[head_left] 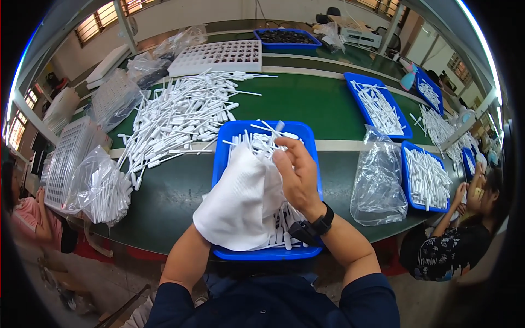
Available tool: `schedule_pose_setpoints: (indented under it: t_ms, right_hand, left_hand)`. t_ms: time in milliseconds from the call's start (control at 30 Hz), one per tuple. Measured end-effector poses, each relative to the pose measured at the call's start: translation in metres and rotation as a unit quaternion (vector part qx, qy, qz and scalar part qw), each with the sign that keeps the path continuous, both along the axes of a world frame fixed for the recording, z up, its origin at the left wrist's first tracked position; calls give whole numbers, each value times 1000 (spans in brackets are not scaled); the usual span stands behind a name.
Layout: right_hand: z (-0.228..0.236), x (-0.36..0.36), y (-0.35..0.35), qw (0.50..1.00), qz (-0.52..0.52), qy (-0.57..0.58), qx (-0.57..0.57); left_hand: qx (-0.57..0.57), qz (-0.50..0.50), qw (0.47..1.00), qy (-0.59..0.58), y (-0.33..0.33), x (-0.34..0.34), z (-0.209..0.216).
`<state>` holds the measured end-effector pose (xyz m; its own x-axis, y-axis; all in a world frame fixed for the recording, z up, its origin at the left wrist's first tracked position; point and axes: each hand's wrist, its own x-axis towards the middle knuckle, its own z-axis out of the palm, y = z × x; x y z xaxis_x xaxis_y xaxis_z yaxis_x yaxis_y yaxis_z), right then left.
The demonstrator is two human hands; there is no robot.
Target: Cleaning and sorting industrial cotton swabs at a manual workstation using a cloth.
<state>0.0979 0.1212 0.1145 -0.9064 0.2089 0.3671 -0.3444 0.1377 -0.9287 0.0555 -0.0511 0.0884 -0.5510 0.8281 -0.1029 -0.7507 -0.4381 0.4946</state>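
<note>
A white cloth [235, 197] drapes over my left hand and hides its fingers; only the forearm shows below it. The cloth lies over the left part of a blue tray [220, 158] filled with slim white plastic sticks with a thicker end [285, 232]. Above the tray's right half is my right hand [298, 172], a dark band round its wrist. Its thumb and forefinger are curved, with a gap between them, close to the cloth's edge and the sticks at the tray's far end. A small translucent piece [280, 126] stands out just beyond the fingertips.
A large heap of white sticks [180, 112] lies left on the green belt [306, 93]. Blue trays of sticks [407, 131] and a clear plastic bag [377, 188] are at right. Left are a bagged bundle [106, 191] and white hole racks [219, 57]. Co-workers sit on both sides.
</note>
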Motion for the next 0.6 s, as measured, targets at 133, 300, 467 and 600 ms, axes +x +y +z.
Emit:
schedule_pose_setpoints:
  t_ms: [133, 300, 467, 600]
  right_hand:
    - [9, 3, 1, 999, 30, -26, -9]
    - [-7, -7, -1, 989, -35, 64, 132]
    - [0, 11, 8, 965, -176, 120, 152]
    - [18, 13, -16, 977, 93, -73, 179]
  left_hand:
    - [-199, 77, 946, 246, 16, 23, 70]
    - [-272, 88, 607, 742, 3, 11, 57]
    - [54, 4, 998, -28, 15, 14, 86]
    - [-344, 232, 728, 545, -48, -1, -38]
